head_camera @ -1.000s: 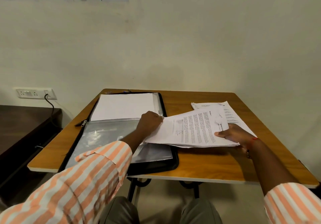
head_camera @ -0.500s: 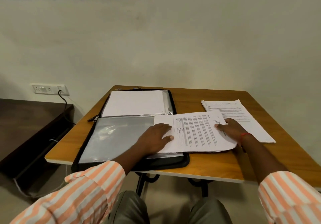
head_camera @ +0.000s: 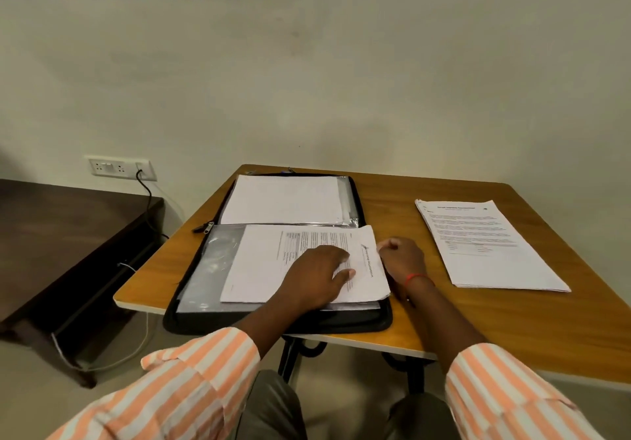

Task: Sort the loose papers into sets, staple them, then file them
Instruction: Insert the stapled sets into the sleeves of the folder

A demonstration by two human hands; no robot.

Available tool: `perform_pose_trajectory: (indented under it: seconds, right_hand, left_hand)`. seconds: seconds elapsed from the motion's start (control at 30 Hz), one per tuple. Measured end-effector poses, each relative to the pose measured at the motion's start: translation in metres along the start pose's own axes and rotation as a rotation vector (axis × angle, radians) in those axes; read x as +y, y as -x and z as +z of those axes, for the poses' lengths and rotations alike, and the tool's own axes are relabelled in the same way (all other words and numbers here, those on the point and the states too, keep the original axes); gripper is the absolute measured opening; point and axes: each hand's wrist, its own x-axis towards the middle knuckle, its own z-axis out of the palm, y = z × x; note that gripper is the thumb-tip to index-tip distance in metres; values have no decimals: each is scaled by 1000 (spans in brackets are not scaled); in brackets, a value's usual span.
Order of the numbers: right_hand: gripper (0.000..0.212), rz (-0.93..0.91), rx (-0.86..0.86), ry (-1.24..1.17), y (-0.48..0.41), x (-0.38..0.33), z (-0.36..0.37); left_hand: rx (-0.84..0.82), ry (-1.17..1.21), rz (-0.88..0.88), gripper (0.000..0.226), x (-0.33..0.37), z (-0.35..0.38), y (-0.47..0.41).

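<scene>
Head view: left hand flat, pressing paper set; right hand curled at edge, hold unclear.

Paper set on open folder, paper stack right of it, both on table.

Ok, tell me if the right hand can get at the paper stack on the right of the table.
Probably yes. The right hand lies just left of the paper stack, with only bare table between them and nothing on top of it.
</scene>
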Motion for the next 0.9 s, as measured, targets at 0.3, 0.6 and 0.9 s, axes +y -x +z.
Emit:
perform_pose_trajectory:
  seconds: [0.3, 0.6, 0.9]
  right_hand:
    - [26, -86, 69, 79, -6, 1, 25]
    - [23, -48, 24, 68, -10, 10, 28]
    - [26, -242, -148, 155, 5, 0, 29]
  left_hand:
    - [260, -209, 125, 32, 8, -8, 16]
    - [152, -271, 196, 52, 10, -8, 17]
    - [209, -288, 253, 41, 11, -5, 15]
